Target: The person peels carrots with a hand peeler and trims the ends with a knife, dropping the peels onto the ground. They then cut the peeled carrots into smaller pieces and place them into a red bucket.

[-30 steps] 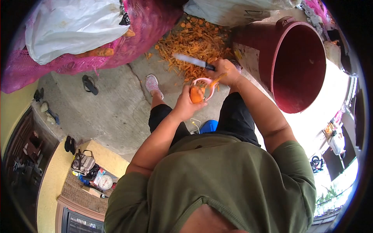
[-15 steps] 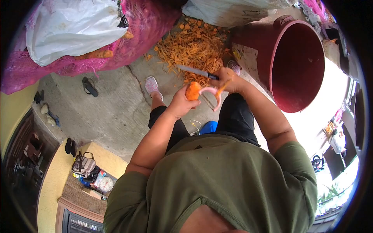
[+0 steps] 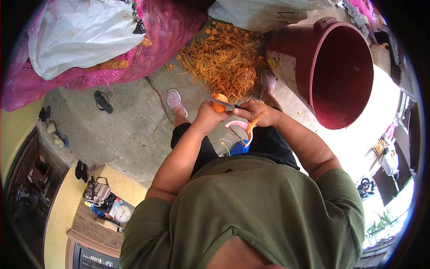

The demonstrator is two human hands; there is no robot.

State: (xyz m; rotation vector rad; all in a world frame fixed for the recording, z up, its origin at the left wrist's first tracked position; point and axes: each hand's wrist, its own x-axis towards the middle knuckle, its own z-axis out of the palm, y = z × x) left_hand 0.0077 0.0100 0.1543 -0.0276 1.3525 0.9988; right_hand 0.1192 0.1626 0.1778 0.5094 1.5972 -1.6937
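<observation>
My left hand [image 3: 207, 117] grips an orange carrot [image 3: 219, 100], held out over my knees. My right hand [image 3: 255, 113] holds both a knife [image 3: 216, 102] and a pink peeler [image 3: 239, 127]. The knife's blade lies across the carrot's far end, pointing left. The peeler hangs down from the same hand, just below the carrot. Both hands are close together, almost touching.
A heap of orange peelings [image 3: 221, 60] lies on the concrete ahead of my feet. A large dark red bucket [image 3: 336, 67] stands at the right. Pink mesh sacks [image 3: 148, 40] and a white bag [image 3: 83, 33] lie at the upper left. A sandal [image 3: 103, 101] sits on the floor.
The right hand has drawn back toward my body, and the knife blade has come down onto the carrot. The peeler, which was against the carrot, now hangs below it.
</observation>
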